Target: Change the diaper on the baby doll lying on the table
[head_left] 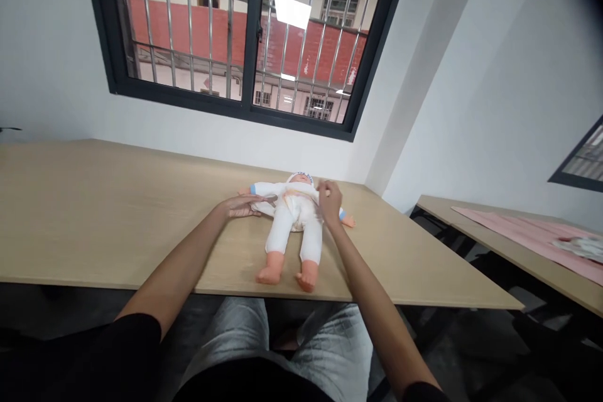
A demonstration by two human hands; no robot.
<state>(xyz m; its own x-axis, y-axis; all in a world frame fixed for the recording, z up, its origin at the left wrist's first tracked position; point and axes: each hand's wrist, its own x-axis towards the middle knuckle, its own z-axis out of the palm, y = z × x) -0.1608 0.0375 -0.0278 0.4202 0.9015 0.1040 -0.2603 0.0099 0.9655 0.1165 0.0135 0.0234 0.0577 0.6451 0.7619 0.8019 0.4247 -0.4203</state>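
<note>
One doll [296, 201] lies face up on the table [141, 220] between our left hand [241, 205] and our right hand [330, 198], its trunk and limbs inside a white suit [311, 242]. Its long axis runs away from us, head [301, 178] beyond our hands, feet [269, 272] toward us. Our hands are apart, the left nearly straight, the right curled and blurred; we cannot tell whether either grips the suit.

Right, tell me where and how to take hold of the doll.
Best probably by the torso, left hand and right hand from opposite sides: the doll lies on its back, arms spread, feet near the table edge, so both flanks look reachable.
</note>
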